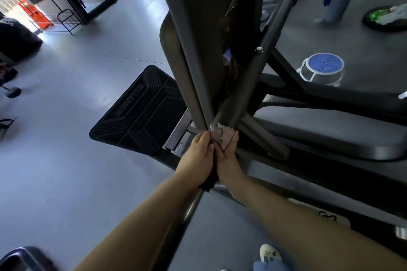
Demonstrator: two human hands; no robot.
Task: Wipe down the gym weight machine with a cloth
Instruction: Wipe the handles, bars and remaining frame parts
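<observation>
Gripping a bar of the weight machine point(204, 55), the left hand point(198, 156) curls around it, fingertips touching the cloth point(222, 136). Just beside it, the right hand point(228, 156) pinches that crumpled pale cloth against the joint where the bars meet. Left of the frame lies a ribbed footplate point(141, 110); a padded seat point(326, 125) lies to the right.

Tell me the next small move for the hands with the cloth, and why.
Probably drag the cloth up the slanted tube. Both the left hand and the right hand press it at the joint where the machine's bars meet, so the long bare tube above looks like the next unwiped stretch.
</observation>
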